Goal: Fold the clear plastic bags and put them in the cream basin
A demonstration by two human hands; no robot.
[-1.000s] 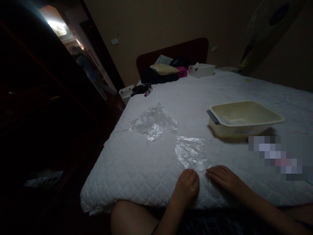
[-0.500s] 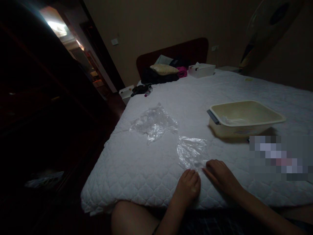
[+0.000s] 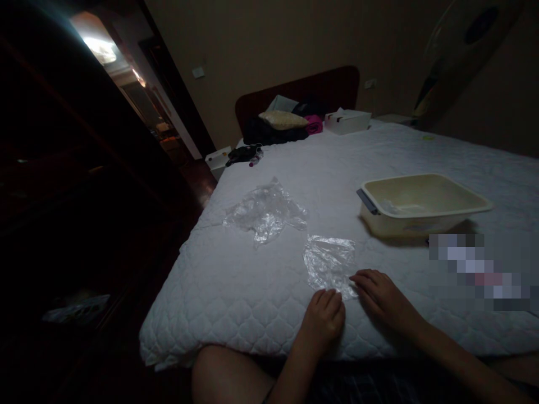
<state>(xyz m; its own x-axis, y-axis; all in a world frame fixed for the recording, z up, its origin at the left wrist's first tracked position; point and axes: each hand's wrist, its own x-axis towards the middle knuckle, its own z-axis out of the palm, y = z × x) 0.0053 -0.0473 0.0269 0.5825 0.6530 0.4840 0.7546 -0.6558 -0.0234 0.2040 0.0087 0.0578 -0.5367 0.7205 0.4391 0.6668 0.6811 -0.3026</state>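
Observation:
A small clear plastic bag (image 3: 329, 263) lies flat on the white quilted mattress (image 3: 236, 292), near its front edge. My left hand (image 3: 323, 320) rests on the mattress with its fingertips on the bag's near corner, fingers lying together and flat. My right hand (image 3: 381, 295) lies palm down beside it, fingers stretched out and touching the bag's near right edge. A second, crumpled clear plastic bag (image 3: 264, 211) sits further back to the left.
A cream plastic basin (image 3: 421, 205) stands on the mattress to the right. Folded clothes and a pillow (image 3: 282, 124) and a white box (image 3: 347, 120) lie by the dark headboard. A fan (image 3: 458, 50) stands at the far right. Dark floor lies left of the bed.
My right hand has slid forward and left along the bag's near edge. The bag has shifted slightly. My left hand has barely moved.

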